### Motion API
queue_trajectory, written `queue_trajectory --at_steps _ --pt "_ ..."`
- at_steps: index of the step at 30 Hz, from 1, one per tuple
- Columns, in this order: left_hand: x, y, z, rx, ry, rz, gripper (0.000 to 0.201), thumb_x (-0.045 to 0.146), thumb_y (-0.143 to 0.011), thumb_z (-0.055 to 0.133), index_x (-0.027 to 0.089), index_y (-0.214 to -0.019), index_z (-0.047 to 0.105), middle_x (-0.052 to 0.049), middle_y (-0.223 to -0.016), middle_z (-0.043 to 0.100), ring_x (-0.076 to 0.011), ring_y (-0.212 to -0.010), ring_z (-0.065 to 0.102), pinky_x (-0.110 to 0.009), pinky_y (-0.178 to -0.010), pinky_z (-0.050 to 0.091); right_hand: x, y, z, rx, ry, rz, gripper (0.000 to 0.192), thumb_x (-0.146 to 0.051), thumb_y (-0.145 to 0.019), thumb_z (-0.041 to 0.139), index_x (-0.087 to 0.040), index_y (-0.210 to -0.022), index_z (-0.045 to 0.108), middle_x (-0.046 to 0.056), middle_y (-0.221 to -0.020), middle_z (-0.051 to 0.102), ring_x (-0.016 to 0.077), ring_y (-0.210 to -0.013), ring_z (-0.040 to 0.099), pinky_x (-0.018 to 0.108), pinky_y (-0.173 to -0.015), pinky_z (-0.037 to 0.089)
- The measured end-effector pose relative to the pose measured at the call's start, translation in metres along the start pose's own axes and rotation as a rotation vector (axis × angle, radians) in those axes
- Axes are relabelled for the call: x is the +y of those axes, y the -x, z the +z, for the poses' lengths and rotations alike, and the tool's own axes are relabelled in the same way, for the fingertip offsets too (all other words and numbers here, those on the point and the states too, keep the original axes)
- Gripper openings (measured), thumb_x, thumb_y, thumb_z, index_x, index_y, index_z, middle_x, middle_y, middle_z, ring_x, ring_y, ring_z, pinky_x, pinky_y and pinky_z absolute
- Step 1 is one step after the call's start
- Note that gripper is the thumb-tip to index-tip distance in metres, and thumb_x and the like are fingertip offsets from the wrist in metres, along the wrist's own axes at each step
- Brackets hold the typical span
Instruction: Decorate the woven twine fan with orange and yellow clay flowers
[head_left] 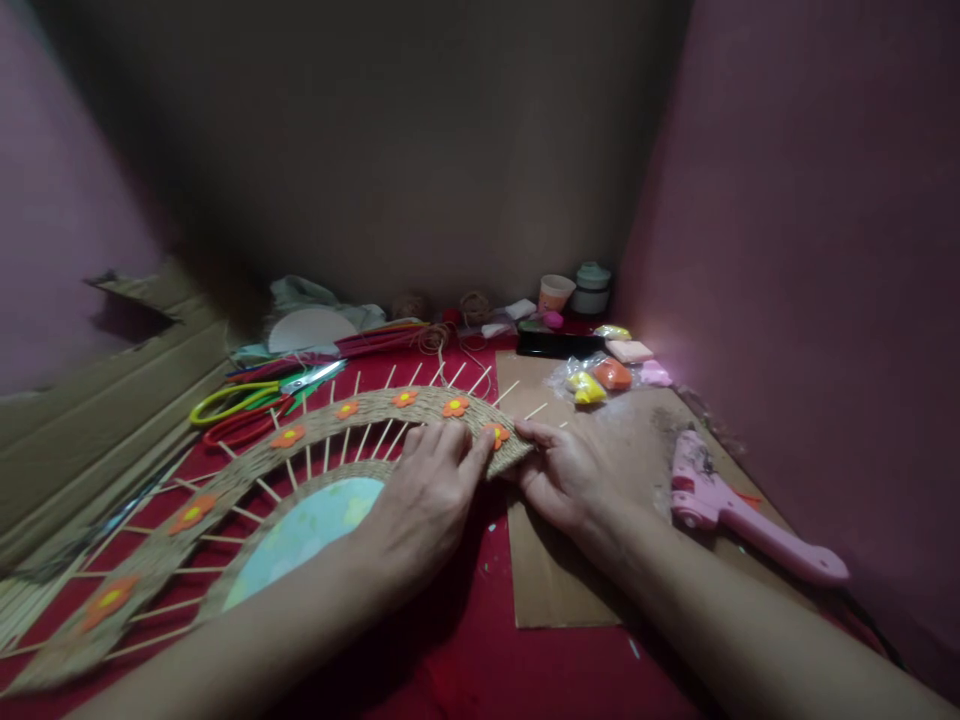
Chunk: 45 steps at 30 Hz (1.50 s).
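Note:
A large round woven twine piece (367, 408) with thin sticks fanning out of it spreads across the left and middle. Several orange flowers with yellow centres, such as this flower (455, 406), sit along its outer band. Inside the ring shows a light blue-green patterned disc (315, 525). My left hand (431, 490) is closed on the band's inner side, thumb beside the rightmost flower (496, 435). Between thumb and fingers, my right hand (562, 475) pinches the band's right edge. Its fingertips below the band are partly hidden.
A pink glue gun (757, 520) lies at right on a cardboard sheet (559, 590). Bags of coloured clay (589, 388) and a black case (559, 346) are behind it. Yellow-handled scissors (236, 402) lie at left. A cup (555, 293) and a jar (592, 290) stand at the back.

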<state>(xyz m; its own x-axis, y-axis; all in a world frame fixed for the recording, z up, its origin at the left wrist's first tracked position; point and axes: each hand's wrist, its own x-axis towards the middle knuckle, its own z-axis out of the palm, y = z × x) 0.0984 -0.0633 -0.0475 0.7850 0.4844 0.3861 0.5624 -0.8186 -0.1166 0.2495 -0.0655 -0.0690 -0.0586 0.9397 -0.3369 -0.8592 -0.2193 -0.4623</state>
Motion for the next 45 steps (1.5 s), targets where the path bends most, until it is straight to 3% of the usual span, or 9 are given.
queue_trajectory --at_steps 6,12,15,19,23,31,34,39,45 --pt "-0.001 0.002 0.003 -0.027 -0.039 0.031 0.038 0.007 -0.087 0.039 0.011 -0.122 0.052 -0.011 -0.091 0.051 -0.0229 -0.081 0.041 -0.04 -0.072 0.041 0.0 -0.001 -0.003 -0.035 -0.003 0.007 0.023 -0.008 -0.077 0.043 -0.01 -0.079 0.066 0.01 -0.071 0.068 0.0208 -0.076 0.064 0.037 -0.074 0.053" --pt "0.005 0.012 -0.005 0.243 0.165 0.17 0.038 0.005 -0.087 0.038 0.006 -0.124 0.048 -0.013 -0.094 0.054 -0.0216 -0.083 0.043 -0.039 -0.071 0.043 -0.003 0.002 0.001 -0.014 -0.04 0.034 0.029 -0.008 -0.082 0.04 -0.008 -0.091 0.067 0.012 -0.076 0.07 0.0221 -0.081 0.065 0.039 -0.077 0.053" --pt "0.014 0.018 -0.015 0.125 0.342 0.352 0.028 0.01 -0.089 0.042 0.007 -0.114 0.054 -0.013 -0.094 0.057 -0.0206 -0.083 0.047 -0.035 -0.07 0.046 -0.006 0.003 0.001 0.005 -0.031 0.022 0.029 -0.009 -0.083 0.041 -0.01 -0.094 0.067 0.011 -0.079 0.07 0.023 -0.083 0.066 0.041 -0.079 0.053" --pt "0.021 0.018 -0.016 0.014 0.355 0.509 0.024 0.012 -0.089 0.041 0.008 -0.104 0.059 -0.011 -0.084 0.06 -0.0196 -0.073 0.047 -0.033 -0.063 0.044 -0.014 0.001 -0.003 0.027 0.002 -0.032 0.032 -0.01 -0.085 0.04 -0.01 -0.104 0.066 0.012 -0.086 0.071 0.0228 -0.084 0.066 0.042 -0.08 0.053" --pt "0.02 0.017 -0.007 0.105 0.352 0.495 0.022 0.013 -0.088 0.042 0.008 -0.098 0.061 -0.01 -0.079 0.06 -0.0184 -0.066 0.044 -0.032 -0.056 0.041 -0.024 -0.001 -0.004 0.078 0.027 -0.089 0.036 -0.01 -0.088 0.038 -0.011 -0.115 0.061 0.012 -0.094 0.07 0.022 -0.088 0.067 0.043 -0.084 0.053" --pt "0.009 0.02 0.005 0.125 0.337 0.405 0.022 0.014 -0.087 0.044 0.01 -0.096 0.064 -0.007 -0.082 0.06 -0.0159 -0.067 0.046 -0.028 -0.061 0.043 -0.038 0.001 -0.002 0.137 0.012 -0.123 0.04 -0.01 -0.089 0.035 -0.012 -0.125 0.053 0.014 -0.112 0.066 0.0226 -0.1 0.065 0.045 -0.089 0.052" --pt "0.008 0.021 0.011 0.067 0.281 0.333 0.023 0.015 -0.087 0.043 0.011 -0.1 0.062 -0.008 -0.085 0.06 -0.0168 -0.071 0.05 -0.029 -0.06 0.043 -0.043 0.002 -0.003 0.132 0.031 -0.15 0.042 -0.009 -0.089 0.033 -0.014 -0.125 0.052 0.013 -0.117 0.064 0.022 -0.104 0.063 0.046 -0.09 0.052" --pt "0.011 0.024 0.012 -0.133 0.213 0.104 0.027 0.017 -0.083 0.045 0.012 -0.107 0.056 -0.008 -0.094 0.058 -0.0176 -0.071 0.054 -0.027 -0.053 0.044 -0.051 0.002 -0.006 0.178 0.091 -0.181 0.039 -0.014 -0.089 0.035 -0.014 -0.124 0.052 0.014 -0.124 0.06 0.0223 -0.11 0.061 0.044 -0.092 0.051" --pt "0.008 0.023 0.01 -0.175 0.2 0.034 0.035 0.016 -0.083 0.044 0.011 -0.117 0.046 -0.013 -0.106 0.057 -0.0213 -0.081 0.059 -0.032 -0.065 0.051 -0.051 -0.002 -0.009 0.133 0.154 -0.186 0.042 -0.017 -0.09 0.028 -0.016 -0.127 0.049 0.014 -0.127 0.058 0.0212 -0.11 0.061 0.043 -0.09 0.053"
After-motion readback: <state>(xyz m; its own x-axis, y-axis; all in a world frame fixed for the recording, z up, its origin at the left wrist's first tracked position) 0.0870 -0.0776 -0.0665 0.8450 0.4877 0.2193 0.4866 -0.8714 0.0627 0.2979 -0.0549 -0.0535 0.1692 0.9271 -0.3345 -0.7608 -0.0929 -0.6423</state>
